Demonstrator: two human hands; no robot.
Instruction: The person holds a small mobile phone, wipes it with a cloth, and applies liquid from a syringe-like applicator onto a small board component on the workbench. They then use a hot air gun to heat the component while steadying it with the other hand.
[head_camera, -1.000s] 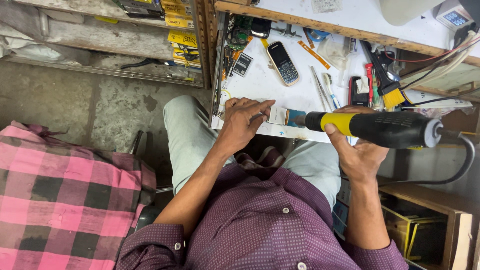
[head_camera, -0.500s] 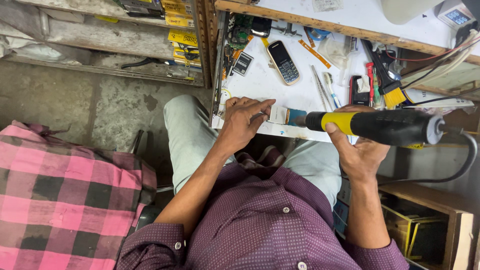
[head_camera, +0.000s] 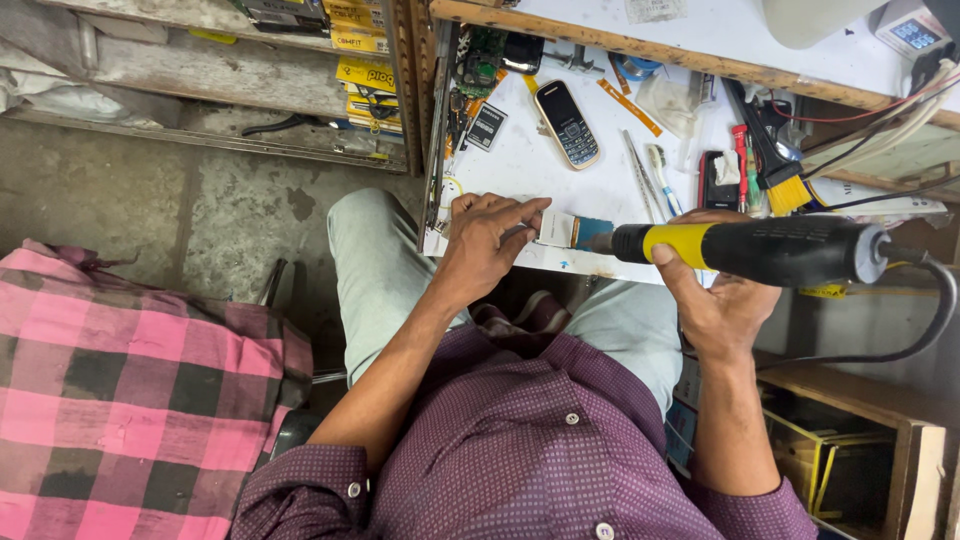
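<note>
Small flat pale circuit-board piece (head_camera: 553, 228) lies at the near edge of the white counter (head_camera: 520, 165), just ahead of the nozzle of a black-and-yellow corded hot-air tool (head_camera: 750, 250). Piece looks light, thin, stiff and probably fragile; best pinned by its edges, away from the nozzle. Left hand (head_camera: 485, 240) rests on the counter edge, fingers (head_camera: 520, 215) pressed together, pinching the piece's left end. Right hand (head_camera: 715, 300) wraps the tool's handle from below, fingers closed round it, thumb on the yellow band. Tool seems heavier and rigid, its cable trailing right. Further out: dark keypad phone (head_camera: 566, 124), yellow-bristled brush (head_camera: 775, 170), pink checked cloth (head_camera: 120, 400) at left.
</note>
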